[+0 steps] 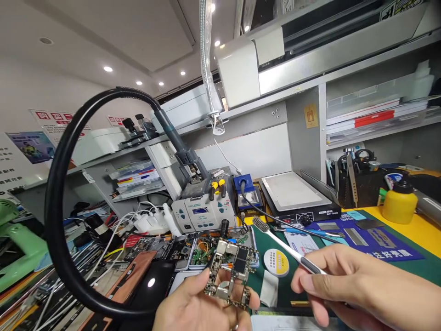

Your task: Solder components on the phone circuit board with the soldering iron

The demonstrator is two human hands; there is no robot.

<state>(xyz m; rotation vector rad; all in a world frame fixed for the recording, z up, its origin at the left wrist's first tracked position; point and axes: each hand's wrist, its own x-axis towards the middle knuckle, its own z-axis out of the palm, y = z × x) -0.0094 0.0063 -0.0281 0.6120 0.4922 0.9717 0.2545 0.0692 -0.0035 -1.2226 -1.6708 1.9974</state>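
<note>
My left hand (198, 303) holds up a small phone circuit board (229, 271) with metal shields and a dark chip, gripping its edges between thumb and fingers. In my right hand (347, 280) is a toothbrush (284, 246) with a white and grey handle. Its grey bristle head points up and left, apart from the board. A round white and yellow tin (276, 262) lies on the green mat just behind, and a folded white cloth (269, 288) is below it.
A hot-air station (203, 214) with a thick black hose (57, 193) arching over the left side stands behind. Right of it are a soldering station (248, 195), a heating plate (294, 191) and a yellow bottle (400, 202). A tray of boards (257, 239) sits nearby.
</note>
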